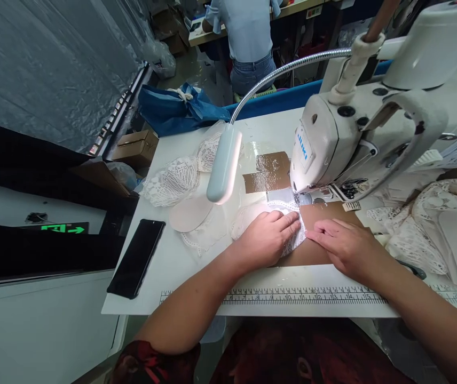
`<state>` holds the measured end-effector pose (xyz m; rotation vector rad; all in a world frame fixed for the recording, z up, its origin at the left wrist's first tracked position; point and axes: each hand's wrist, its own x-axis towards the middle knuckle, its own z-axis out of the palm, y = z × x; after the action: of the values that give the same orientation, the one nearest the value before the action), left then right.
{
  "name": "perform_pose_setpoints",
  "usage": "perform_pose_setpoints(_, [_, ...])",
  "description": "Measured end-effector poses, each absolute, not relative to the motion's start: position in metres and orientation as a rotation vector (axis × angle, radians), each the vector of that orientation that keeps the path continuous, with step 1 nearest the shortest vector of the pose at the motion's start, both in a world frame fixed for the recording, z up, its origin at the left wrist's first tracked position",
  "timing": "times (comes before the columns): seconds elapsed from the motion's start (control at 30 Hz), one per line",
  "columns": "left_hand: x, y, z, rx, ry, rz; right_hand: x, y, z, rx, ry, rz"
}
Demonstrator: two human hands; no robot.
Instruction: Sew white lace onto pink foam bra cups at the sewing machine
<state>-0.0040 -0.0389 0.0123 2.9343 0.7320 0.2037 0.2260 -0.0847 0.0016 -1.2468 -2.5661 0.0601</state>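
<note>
A white lace bra cup lies under the needle area of the white sewing machine. My left hand rests on it, fingers together and bent, holding the lace against the bed just left of the needle. At the lace's right edge, the fingertips of my right hand pinch the border, its other fingers curled. What sits beneath my left palm is hidden. A brown board is under both the lace and my right hand. The padded part of the cup extends left of my left hand.
A lamp head hangs over the table from a flexible neck. Lace cups, a round pad and a black phone lie to the left. Lace pieces are heaped at right. A ruler strip runs along the front edge. A person sits beyond.
</note>
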Motion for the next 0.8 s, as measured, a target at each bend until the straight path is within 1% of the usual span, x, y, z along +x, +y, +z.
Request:
perform_pose_setpoints(0.33, [-0.001,-0.035,0.005,2.944,0.798,0.297,0.223,-0.085,0.001,-1.257,-2.527,0.066])
perform_pose_setpoints(0.5, [-0.001,-0.024,0.01,2.939,0.802,0.216,0.221,-0.079,0.001,-1.282,-2.498,0.026])
perform_pose_setpoints(0.67, [-0.002,-0.007,0.015,2.94,0.805,0.118,0.217,-0.069,0.001,-1.336,-2.504,-0.065])
perform_pose_setpoints(0.8, [-0.004,0.005,0.015,2.967,0.785,0.112,0.212,-0.064,0.004,-1.399,-2.507,-0.172])
